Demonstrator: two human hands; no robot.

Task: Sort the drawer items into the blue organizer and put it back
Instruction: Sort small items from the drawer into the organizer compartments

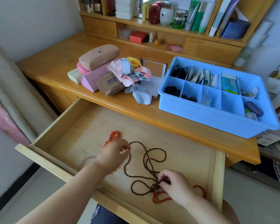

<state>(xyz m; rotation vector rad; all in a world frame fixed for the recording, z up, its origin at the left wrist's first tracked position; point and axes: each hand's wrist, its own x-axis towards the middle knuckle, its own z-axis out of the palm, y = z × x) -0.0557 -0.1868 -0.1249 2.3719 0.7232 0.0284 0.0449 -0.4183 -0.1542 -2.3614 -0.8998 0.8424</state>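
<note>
Left hand (pixel 116 152), motion-blurred, pinching the far loop of the dark bead strand (pixel 145 167) in the open drawer (pixel 71 126), half covering a red bead bracelet (pixel 112 137). Right hand (pixel 174 183) gripping the strand's bunched end, hiding part of another orange-red bracelet (pixel 162 198). Up right on the desk (pixel 55 62): blue organizer (pixel 208 117), contents hard to identify.

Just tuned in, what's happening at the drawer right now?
A person is gathering beads from the open wooden drawer. The right hand pinches a bunch of the long dark bead strand, and the left hand holds the strand's far loop beside a red bead bracelet. Another red bracelet lies under the right hand. The blue organizer, partly filled, sits on the desk.
</note>
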